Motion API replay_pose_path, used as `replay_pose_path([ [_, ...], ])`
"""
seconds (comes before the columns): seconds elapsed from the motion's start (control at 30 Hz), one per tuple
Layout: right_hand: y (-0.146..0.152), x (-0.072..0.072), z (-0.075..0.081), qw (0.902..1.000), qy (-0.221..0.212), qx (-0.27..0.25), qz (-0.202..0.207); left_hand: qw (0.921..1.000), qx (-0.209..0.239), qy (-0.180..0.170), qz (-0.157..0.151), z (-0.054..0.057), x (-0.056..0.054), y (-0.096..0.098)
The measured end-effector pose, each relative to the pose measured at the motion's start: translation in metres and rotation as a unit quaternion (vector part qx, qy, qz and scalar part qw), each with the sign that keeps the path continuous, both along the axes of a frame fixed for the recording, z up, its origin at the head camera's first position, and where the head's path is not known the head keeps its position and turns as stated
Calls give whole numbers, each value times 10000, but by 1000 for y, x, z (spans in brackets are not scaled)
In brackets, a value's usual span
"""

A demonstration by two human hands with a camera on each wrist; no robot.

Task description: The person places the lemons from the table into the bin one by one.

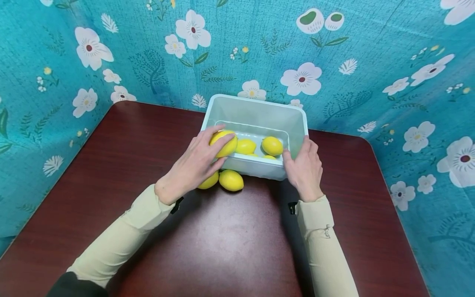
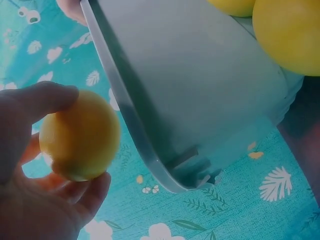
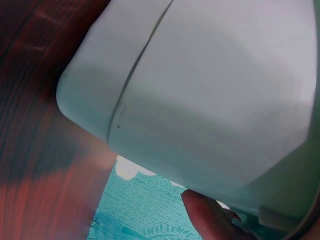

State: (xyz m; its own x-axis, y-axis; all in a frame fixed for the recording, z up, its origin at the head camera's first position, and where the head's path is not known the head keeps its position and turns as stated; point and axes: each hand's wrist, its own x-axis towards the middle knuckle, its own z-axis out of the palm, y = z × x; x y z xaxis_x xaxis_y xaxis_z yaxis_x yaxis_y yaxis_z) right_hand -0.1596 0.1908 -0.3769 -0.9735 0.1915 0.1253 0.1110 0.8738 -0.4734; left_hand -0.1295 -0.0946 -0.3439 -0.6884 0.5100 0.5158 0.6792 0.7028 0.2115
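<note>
A yellow lemon is held between the fingers and thumb of my left hand, over the left front part of a pale blue-grey plastic bin. The left wrist view shows the same lemon pinched beside the bin's rim. My right hand grips the bin's right front corner, thumb over the rim and fingers along the outer side. Inside the bin lie a lemon on the right, another lemon nearer the middle, and one partly hidden by the front wall.
Two lemons lie on the dark red-brown table in front of the bin: one lemon in full view, the other lemon partly covered by my left hand. A turquoise flowered cloth hangs behind and beside the table.
</note>
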Motion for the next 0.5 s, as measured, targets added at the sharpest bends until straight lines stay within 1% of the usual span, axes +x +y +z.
replay_pose_path([
  [0.07,0,0,0,10000,1,13,3,10000,-27,50,29,0,-1,0],
  [0.27,0,0,-1,10000,-4,40,0,9994,-216,109,242,0,-3,2],
  [0.5,0,0,-1,10000,-21,38,7,9992,-259,-31,310,-4,-5,5],
])
